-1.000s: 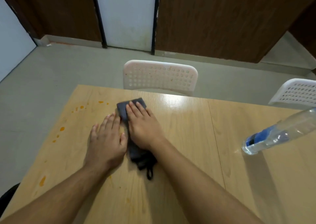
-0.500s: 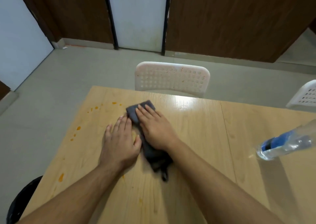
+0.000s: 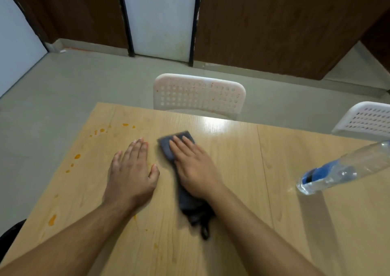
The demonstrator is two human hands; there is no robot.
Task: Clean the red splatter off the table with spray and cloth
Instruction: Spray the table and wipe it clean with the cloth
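Right hand (image 3: 195, 170), fingers flat, presses the cloth (image 3: 168, 147) at frame centre for wiping; left hand (image 3: 132, 171), spread, braces the table (image 3: 232, 149). Splatter (image 3: 77, 156) lies left; bottle (image 3: 346, 171) right.

White perforated plastic chair (image 3: 199, 95) at table's far edge, backrest facing camera; second white chair (image 3: 367, 118) at right, partly cut off. Grey floor (image 3: 63, 90) beyond. Rear: dark wood-panel wall (image 3: 274, 22) w/ pale door (image 3: 161, 18) in black frame.
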